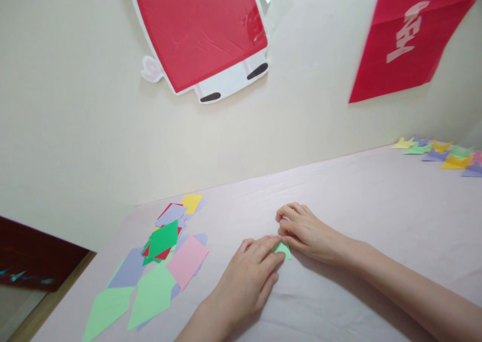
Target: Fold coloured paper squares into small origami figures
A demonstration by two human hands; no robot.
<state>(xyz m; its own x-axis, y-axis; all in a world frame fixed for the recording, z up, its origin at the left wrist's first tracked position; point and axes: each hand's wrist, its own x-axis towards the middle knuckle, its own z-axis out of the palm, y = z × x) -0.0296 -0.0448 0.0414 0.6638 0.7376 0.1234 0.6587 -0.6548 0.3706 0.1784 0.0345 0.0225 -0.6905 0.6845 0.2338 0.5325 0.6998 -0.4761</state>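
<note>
A small folded piece of light green paper [285, 251] lies on the cloth-covered surface, partly hidden under my fingers. My left hand [250, 271] rests over its left side, with closed fingers holding it down. From the right, my right hand [303, 234] reaches in with curled fingers, its thumb and fingertip pinching the paper's top edge. The fingertips of both hands meet there. How far the folding goes beneath the fingers cannot be seen.
Loose coloured paper squares lie at left, among them a dark green sheet [163, 240], a pink sheet [188, 261] and a light green sheet [152, 294]. Several folded paper shapes [437, 154] stand at the far right, near the wall [301, 131].
</note>
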